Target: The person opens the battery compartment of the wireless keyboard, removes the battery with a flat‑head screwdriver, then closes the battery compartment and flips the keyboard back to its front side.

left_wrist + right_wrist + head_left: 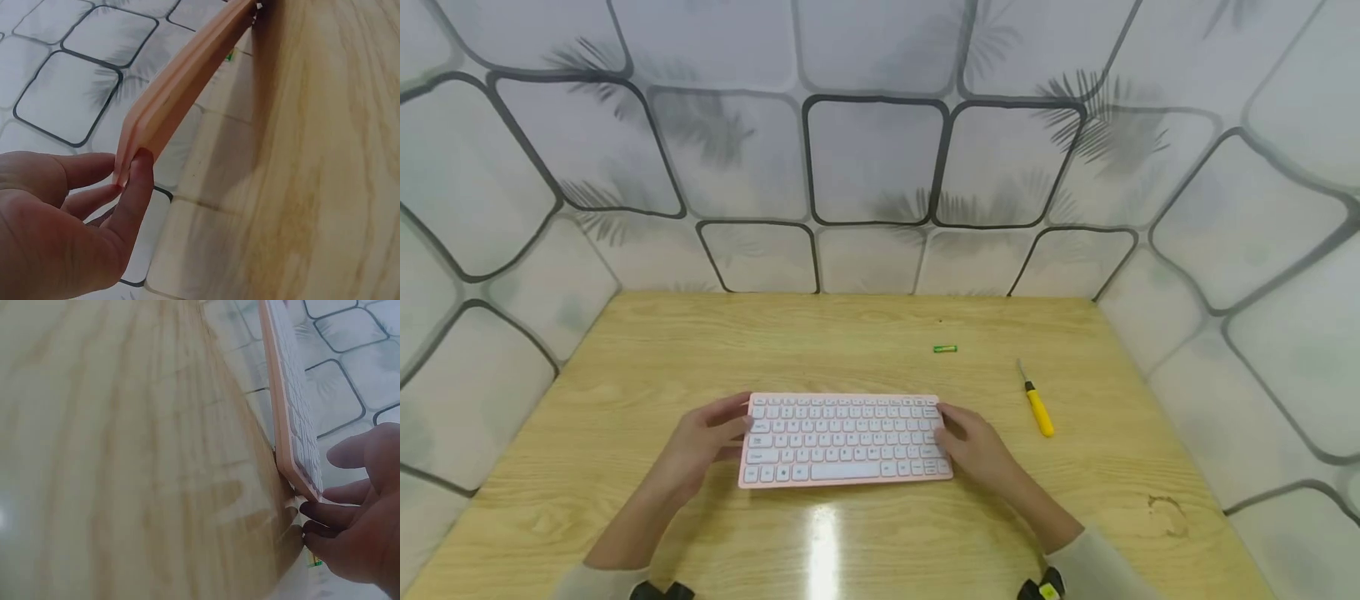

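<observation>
A white-keyed keyboard (846, 439) with a pink frame faces up between both hands. My left hand (700, 437) pinches its left end, thumb and fingers on opposite faces. In the left wrist view the keyboard's pink edge (181, 81) slants up off the tabletop, its far end low. My right hand (973, 442) is at the right end. There, in the right wrist view, the fingers (331, 514) touch the keyboard's corner from beneath, while the thumb (347, 452) stands apart from the keys.
Behind the keyboard lies a small green battery (945, 349). A screwdriver (1037, 408) with a yellow handle lies to the right of my right hand. Patterned panels (876, 167) border the wooden table (760, 342) at the back and both sides.
</observation>
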A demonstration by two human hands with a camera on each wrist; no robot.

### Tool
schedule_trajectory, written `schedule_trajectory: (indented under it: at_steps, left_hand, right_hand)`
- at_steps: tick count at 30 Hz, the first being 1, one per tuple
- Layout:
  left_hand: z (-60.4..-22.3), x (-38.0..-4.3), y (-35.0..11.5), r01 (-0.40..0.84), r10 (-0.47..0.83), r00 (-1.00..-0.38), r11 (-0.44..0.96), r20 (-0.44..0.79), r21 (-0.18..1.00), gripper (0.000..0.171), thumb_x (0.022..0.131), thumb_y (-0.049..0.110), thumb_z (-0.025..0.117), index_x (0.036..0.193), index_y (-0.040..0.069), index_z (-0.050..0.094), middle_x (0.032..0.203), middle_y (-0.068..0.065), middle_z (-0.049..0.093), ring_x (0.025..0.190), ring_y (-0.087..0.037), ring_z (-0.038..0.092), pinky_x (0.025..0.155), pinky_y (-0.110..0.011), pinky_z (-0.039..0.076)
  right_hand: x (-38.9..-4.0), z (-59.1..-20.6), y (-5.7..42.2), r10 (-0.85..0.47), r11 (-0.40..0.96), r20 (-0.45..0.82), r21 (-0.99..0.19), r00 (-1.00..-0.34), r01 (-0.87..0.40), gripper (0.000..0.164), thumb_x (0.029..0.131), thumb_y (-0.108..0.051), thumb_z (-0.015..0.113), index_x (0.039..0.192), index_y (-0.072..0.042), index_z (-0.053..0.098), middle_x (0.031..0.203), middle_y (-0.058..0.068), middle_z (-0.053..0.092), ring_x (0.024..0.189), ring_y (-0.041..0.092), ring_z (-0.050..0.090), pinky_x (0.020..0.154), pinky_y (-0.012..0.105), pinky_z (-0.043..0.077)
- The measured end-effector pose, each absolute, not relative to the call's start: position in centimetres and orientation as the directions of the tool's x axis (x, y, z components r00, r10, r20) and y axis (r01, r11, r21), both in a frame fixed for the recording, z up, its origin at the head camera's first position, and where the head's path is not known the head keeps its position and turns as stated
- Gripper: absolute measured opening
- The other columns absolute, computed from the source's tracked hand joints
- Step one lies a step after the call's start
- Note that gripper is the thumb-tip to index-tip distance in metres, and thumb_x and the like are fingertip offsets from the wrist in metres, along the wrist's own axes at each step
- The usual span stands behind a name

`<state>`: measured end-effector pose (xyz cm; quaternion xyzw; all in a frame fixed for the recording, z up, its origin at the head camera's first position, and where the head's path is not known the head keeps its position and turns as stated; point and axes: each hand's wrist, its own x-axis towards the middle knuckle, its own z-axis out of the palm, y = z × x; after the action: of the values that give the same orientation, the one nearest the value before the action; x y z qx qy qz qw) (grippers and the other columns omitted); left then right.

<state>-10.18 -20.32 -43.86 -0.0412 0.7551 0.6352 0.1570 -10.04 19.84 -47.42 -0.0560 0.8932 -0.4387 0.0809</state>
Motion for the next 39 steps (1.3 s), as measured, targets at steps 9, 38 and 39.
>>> schedule_trajectory:
  at_steps: [9, 38, 39]
  left_hand:
    - [-45.2, -10.9, -19.8, -0.253, 0.169, -0.943, 0.194, -0.286, 0.948, 0.053, 0.104, 0.020, 0.056, 0.154, 0.009, 0.041, 0.142, -0.022, 0.050, 0.107, -0.021, 0.067, 0.087, -0.032, 0.059]
    - [-47.5, -18.4, -16.5, -0.087, 0.176, -0.970, 0.400, -0.170, 0.912, 0.047, 0.100, 0.007, 0.059, 0.144, -0.007, 0.049, 0.129, -0.023, 0.062, 0.108, -0.024, 0.063, 0.091, -0.034, 0.055]
    - [-47.6, -18.6, -16.5, -0.091, 0.172, -0.970, 0.395, -0.171, 0.914, 0.049, 0.100, 0.007, 0.058, 0.146, -0.007, 0.048, 0.130, -0.023, 0.061, 0.109, -0.025, 0.063, 0.091, -0.034, 0.055]
  right_hand:
    - [-9.9, -46.8, 20.3, -0.120, 0.585, -0.090, -0.811, -0.989, 0.003, 0.052, 0.099, -0.008, 0.063, 0.149, -0.003, 0.048, 0.151, 0.015, 0.050, 0.135, 0.034, 0.053, 0.109, 0.048, 0.045]
    - [-14.7, -47.1, 22.1, -0.125, 0.627, -0.115, -0.779, -0.986, 0.012, 0.057, 0.101, -0.009, 0.060, 0.153, -0.003, 0.040, 0.152, 0.017, 0.049, 0.132, 0.031, 0.053, 0.111, 0.050, 0.043]
    - [-14.9, -47.2, 22.2, -0.126, 0.628, -0.115, -0.778, -0.985, 0.011, 0.057, 0.101, -0.010, 0.060, 0.153, -0.003, 0.040, 0.152, 0.017, 0.049, 0.131, 0.030, 0.053, 0.110, 0.049, 0.043]
